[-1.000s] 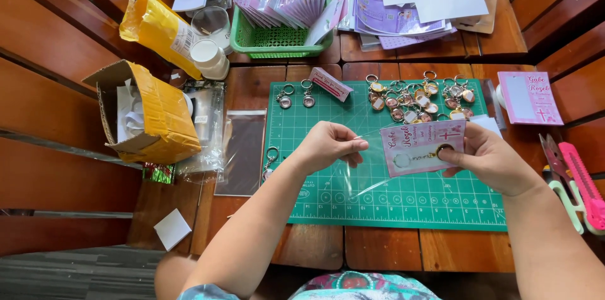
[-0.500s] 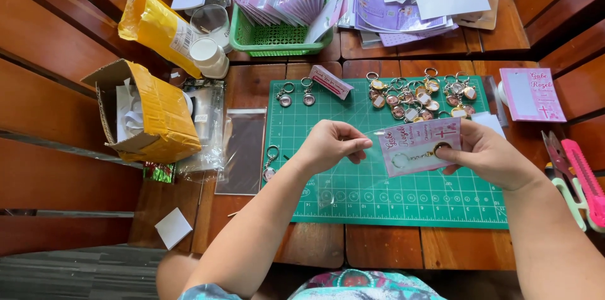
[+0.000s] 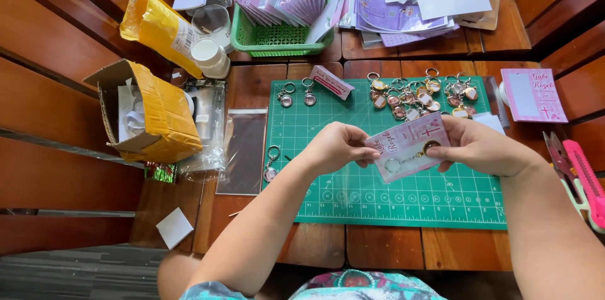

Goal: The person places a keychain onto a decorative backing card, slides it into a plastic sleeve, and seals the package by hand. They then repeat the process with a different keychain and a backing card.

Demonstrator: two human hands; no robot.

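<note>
Above the green mat (image 3: 353,193), both hands' grip on pink card (image 3: 408,147), keyring (image 3: 409,159) partly hidden

wooden table (image 3: 391,246), green cutting mat (image 3: 353,193), perhaps cellophane sleeves (image 3: 244,152)

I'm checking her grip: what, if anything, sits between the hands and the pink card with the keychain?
Nothing visible: the left hand and right hand pinch the pink card directly at its ends, the keychain against it, above the green cutting mat.

Bare forearms without sleeves or jewellery, above a colourful patterned garment in teal and pink
</note>
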